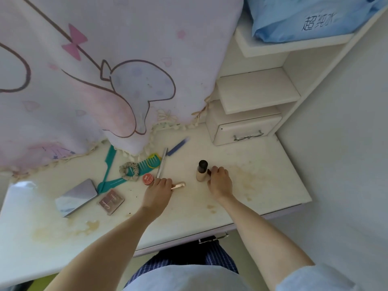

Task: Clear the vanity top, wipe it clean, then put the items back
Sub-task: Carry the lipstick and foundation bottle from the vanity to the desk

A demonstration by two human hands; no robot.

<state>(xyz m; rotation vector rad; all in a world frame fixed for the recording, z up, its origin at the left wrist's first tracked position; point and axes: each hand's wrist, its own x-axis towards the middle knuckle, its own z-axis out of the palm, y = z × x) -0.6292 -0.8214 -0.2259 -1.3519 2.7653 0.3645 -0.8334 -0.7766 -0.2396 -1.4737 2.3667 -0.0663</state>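
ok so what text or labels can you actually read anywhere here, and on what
"超纯水": dark characters on the blue plastic pack on the top shelf.
Brown compact: cursive script on the lid, too small to read.
Red round tin: a lid marking, too blurred to read.
Nothing else is legible.

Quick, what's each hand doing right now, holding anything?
Left hand: closed around a rose-gold tube lying on the vanity top.
Right hand: fingers curled on a small dark item beside the foundation bottle.
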